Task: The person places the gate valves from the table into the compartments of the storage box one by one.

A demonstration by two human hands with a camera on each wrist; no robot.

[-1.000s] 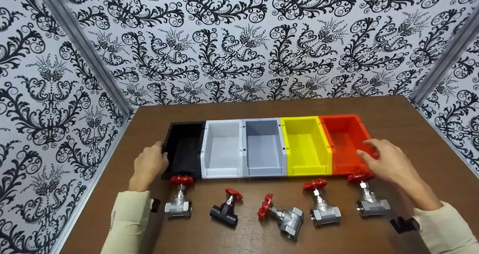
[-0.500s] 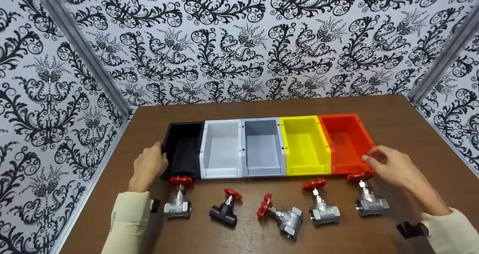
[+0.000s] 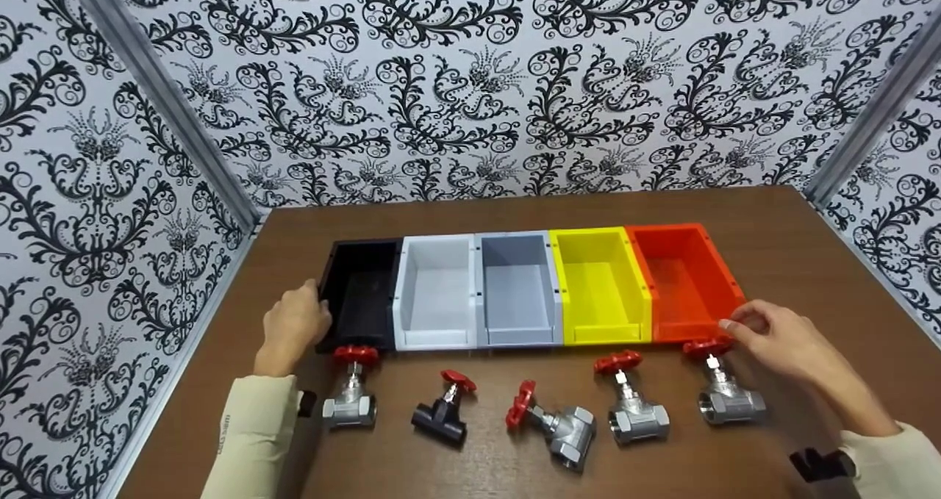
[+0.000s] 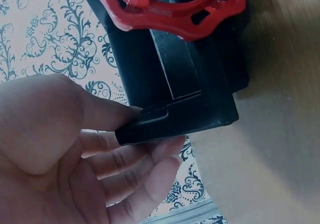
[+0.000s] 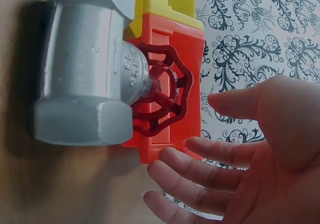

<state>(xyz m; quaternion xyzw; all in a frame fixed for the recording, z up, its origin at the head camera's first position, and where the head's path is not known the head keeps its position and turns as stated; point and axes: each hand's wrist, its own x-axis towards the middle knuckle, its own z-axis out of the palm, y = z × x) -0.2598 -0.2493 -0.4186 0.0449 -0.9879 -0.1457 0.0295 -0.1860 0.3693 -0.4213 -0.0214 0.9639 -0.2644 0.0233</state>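
Note:
Five bins stand side by side in a row: black [image 3: 360, 293], white [image 3: 441, 286], grey [image 3: 518, 286], yellow [image 3: 599, 293] and red [image 3: 684, 286]. At the left end, my left hand [image 3: 295, 324] pinches the black bin's outer side wall, thumb [image 4: 112, 113] on one face and fingers on the other. My right hand [image 3: 786, 341] is at the red bin's outer front corner. In the right wrist view its fingers [image 5: 200, 176] lie along that side, with the thumb held apart. A steel valve [image 3: 728, 396] with a red handwheel [image 5: 167, 91] stands close by.
More red-wheeled valves lie before the bins: a steel valve [image 3: 351, 403] on the left, a black valve [image 3: 443, 414], a steel valve [image 3: 562, 433] turned sideways and another steel valve [image 3: 636, 414]. Patterned walls [image 3: 470, 102] enclose the brown table [image 3: 529, 209].
My right hand has moved right and toward me, from over the red bin's side edge to its outer front corner. The left hand stays at the black bin; the valves have not moved.

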